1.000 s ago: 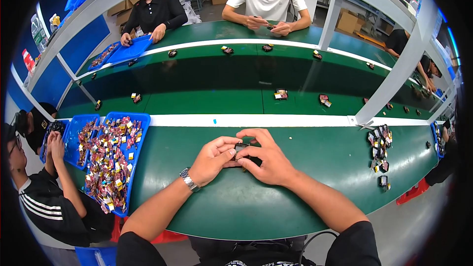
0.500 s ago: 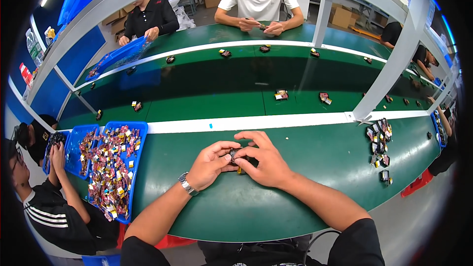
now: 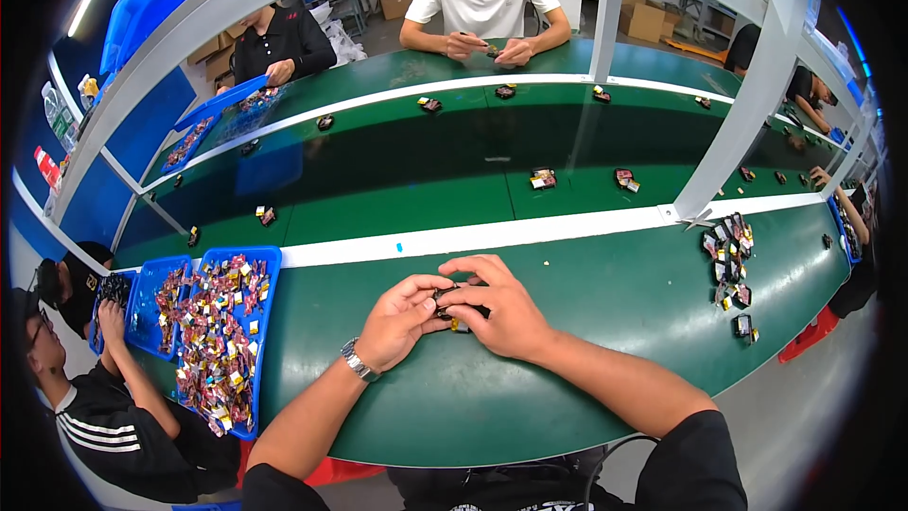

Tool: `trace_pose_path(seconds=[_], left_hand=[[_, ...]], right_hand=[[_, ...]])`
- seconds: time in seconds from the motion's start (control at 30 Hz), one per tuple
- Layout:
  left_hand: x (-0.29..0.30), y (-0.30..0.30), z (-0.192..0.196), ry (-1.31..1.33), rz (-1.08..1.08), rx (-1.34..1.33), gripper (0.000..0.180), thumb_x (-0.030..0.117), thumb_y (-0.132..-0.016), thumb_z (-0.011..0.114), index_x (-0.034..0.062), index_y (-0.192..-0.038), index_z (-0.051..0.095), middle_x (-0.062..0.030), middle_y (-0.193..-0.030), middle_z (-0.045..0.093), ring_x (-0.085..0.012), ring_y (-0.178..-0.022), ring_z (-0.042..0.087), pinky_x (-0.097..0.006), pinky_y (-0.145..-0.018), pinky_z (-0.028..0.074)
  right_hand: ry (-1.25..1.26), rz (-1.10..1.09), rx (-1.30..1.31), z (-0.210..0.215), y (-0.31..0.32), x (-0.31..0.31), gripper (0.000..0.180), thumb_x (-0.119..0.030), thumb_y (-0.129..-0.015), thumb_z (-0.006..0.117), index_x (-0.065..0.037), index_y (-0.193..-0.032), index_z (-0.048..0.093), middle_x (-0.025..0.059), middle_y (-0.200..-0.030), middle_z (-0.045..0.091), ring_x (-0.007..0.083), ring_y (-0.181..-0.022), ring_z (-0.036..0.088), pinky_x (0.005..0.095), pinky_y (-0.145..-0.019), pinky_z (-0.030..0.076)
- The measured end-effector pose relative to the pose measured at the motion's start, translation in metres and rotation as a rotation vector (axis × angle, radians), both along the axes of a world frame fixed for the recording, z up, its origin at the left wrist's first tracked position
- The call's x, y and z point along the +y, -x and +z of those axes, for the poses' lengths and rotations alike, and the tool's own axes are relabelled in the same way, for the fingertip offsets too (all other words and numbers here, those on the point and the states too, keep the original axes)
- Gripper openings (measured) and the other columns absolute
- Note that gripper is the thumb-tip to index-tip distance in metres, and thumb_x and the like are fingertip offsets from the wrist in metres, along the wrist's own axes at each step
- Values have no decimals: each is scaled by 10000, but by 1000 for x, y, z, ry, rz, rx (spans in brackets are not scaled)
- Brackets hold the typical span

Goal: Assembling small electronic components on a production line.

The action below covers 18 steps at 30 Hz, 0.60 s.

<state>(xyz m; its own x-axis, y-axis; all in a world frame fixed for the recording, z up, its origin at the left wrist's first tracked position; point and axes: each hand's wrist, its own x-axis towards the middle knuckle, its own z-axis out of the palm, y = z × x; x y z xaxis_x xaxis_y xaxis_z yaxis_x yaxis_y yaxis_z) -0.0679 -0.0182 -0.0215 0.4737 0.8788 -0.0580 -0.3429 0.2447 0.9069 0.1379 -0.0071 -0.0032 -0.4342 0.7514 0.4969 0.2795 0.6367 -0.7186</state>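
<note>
Between my two hands, above the green worktop (image 3: 407, 416), is a small black electronic part (image 3: 461, 325) with a yellow piece at its lower side. My left hand (image 3: 395, 322), with a metal watch on the wrist, pinches it from the left between thumb and fingers. From the right, my right hand (image 3: 506, 314) curls over it, thumb and fingertips pressed to it. Fingers cover most of the part, so its details are hidden. A blue tray (image 3: 271, 322) heaped with small red, yellow and white pieces stands left of my left arm.
A row of black assembled parts (image 3: 728, 265) lies on the right. Beyond a white rail (image 3: 492, 232), a dark green belt (image 3: 397, 189) carries scattered parts. A grey frame post (image 3: 738, 114) rises at right. People sit opposite and to the left, beside more blue trays (image 3: 147, 308).
The view has tilted slightly. My hands stay around the part, with small finger shifts. Across the belt, a person's blue tray has been tipped differently, showing pieces beneath it.
</note>
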Motion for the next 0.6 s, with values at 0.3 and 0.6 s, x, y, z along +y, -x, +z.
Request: trace_pose_path(seconds=[0.3,0.6], left_hand=[[-1,-5,5,-9,24,1,287,118,-1016,486,6,-1281,486,-157,-1336,545,-213,-1191,583,-372,-986,514],[-4,-7,4,-26,48,19,293,112,-1015,491,-3,-1283,481,-170,-1336,543,-234,-1197,580,-418,-1031,490]], right_hand=[[-72,-94,28,-6,7,-7,148,-25,-800,703,-55,-941,736,61,-1227,614,256,-1134,533,341,-861,540],[-8,-72,79,-9,4,-3,165,3,-791,688,-64,-934,738,60,-1225,620,254,-1118,536,346,-844,542]])
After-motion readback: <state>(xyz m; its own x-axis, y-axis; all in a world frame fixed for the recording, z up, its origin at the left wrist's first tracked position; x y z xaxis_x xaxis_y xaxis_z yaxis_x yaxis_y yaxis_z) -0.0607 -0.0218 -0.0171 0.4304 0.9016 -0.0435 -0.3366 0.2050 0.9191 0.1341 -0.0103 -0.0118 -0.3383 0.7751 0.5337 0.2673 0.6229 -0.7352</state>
